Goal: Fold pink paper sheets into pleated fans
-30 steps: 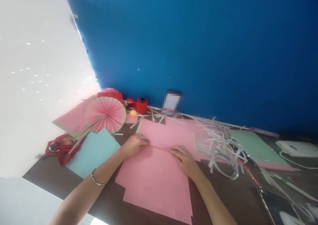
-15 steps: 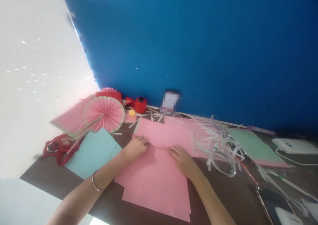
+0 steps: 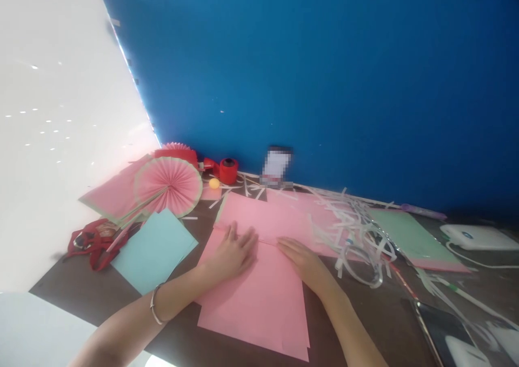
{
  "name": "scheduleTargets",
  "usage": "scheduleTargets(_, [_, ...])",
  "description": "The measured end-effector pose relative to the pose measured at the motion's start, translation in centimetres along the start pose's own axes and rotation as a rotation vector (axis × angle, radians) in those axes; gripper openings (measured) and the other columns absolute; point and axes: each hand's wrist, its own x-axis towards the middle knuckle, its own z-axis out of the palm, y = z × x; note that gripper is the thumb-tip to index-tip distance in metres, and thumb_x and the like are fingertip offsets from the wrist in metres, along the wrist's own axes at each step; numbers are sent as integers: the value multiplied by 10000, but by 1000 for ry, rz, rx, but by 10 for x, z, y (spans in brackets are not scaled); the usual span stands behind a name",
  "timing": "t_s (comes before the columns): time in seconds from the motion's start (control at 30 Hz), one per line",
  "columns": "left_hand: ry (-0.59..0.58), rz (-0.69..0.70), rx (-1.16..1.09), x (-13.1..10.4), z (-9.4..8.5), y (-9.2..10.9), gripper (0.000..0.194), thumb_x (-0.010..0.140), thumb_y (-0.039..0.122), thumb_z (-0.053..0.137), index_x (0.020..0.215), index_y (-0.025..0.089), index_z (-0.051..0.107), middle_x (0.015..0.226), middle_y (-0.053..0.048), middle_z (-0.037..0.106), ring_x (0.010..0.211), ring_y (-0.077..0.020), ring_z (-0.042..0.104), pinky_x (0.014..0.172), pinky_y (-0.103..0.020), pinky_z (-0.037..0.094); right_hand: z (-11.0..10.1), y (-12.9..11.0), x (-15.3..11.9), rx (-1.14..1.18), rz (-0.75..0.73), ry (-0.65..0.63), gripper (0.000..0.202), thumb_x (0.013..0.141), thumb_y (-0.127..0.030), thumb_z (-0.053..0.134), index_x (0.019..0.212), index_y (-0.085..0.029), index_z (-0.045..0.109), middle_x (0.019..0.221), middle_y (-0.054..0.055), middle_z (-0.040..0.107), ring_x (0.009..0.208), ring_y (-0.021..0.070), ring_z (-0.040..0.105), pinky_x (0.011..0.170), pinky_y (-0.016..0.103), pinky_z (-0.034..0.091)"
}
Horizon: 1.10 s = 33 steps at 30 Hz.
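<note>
Pink paper sheets (image 3: 259, 313) lie stacked in front of me, with a narrow fold running across the upper part. My left hand (image 3: 234, 253) rests on the pink paper just under that fold, fingers spread and flat, slightly blurred. At the fold's right end lies my right hand (image 3: 302, 259), its fingers stretched out together on the paper. Neither hand grips anything. Beyond the fold extends another pink sheet (image 3: 259, 213) with a pale green strip along its left edge.
Left are a round pink folded-paper fan (image 3: 170, 186), turquoise sheets (image 3: 156, 253) and a red strap-like bundle (image 3: 95, 242). A red tape dispenser (image 3: 228, 171) stands near the blue wall (image 3: 324, 86). Right are white paper strips (image 3: 344, 221), green sheets (image 3: 413, 237) and a phone (image 3: 441, 329).
My left hand has shifted right and slightly toward me along the paper, its curled fingers now spread flat. My right hand has moved little. The view has shifted slightly.
</note>
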Motion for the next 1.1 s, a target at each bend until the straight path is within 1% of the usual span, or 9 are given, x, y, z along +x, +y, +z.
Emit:
scheduleTargets(0.1, [9,36,-3,-1,-1,1,384,896,318,375,1256,205,446,1358,-136,387,1255,-334,328,989,-580,240,1,2,-2,35,12,-8,432,829,-34,323,1134,-187,590,1191,77,589,1134,183,514,951,387,457])
scheduleTargets(0.2, [10,27,-18,-2,-1,1,388,899,318,373,1268,214,434,1348,-135,399,1259,-333,323,983,-598,233,3,5,-3,75,32,-9,424,836,-46,327,1145,-181,585,1200,78,582,1138,180,512,960,381,449])
scheduleTargets(0.33, [13,-18,-54,-2,1,1,414,906,363,345,1284,214,421,1351,-117,399,1256,-332,325,999,-577,230,4,8,-3,141,66,2,420,836,-59,346,1143,-213,589,1207,61,579,1141,179,510,972,392,438])
scheduleTargets(0.53, [35,-36,-81,-2,1,2,426,902,396,344,1282,224,426,1350,-112,402,1235,-339,349,1011,-571,213,4,8,-2,191,172,40,377,840,-93,360,1042,-250,637,1147,40,611,1123,183,522,970,398,440])
scheduleTargets(0.7, [13,-42,-98,-1,-2,3,413,904,371,342,1281,222,419,1341,-114,402,1233,-333,348,1006,-560,222,3,5,0,223,193,13,354,853,-116,362,1057,-229,629,1232,44,558,1185,187,466,1014,416,388])
scheduleTargets(0.87, [-1,-106,-140,2,-9,5,471,883,396,372,1320,219,371,1323,-112,412,1229,-400,303,948,-572,280,-1,5,2,212,202,-40,379,852,-105,338,1097,-206,609,1259,52,537,1231,189,410,1024,439,369])
scheduleTargets(0.93, [-11,-125,-156,3,-12,7,489,874,411,380,1326,224,365,1319,-113,413,1220,-426,293,920,-576,303,-4,1,3,152,185,-65,399,842,-88,327,1111,-192,603,1271,60,525,1252,196,378,1030,453,355])
scheduleTargets(1.0, [-15,-123,-153,3,-13,8,480,874,405,379,1316,217,384,1313,-118,416,1210,-426,305,921,-581,298,-6,-8,5,66,166,-64,401,839,-93,328,1131,-166,593,1297,85,495,1271,215,347,1043,479,320])
scheduleTargets(1.1, [-17,-96,-120,4,-12,9,459,884,384,357,1302,202,405,1305,-126,421,1205,-402,334,955,-583,257,-3,-34,12,-33,181,-39,401,869,-196,356,1225,-101,514,1347,141,421,1292,243,303,1058,485,283])
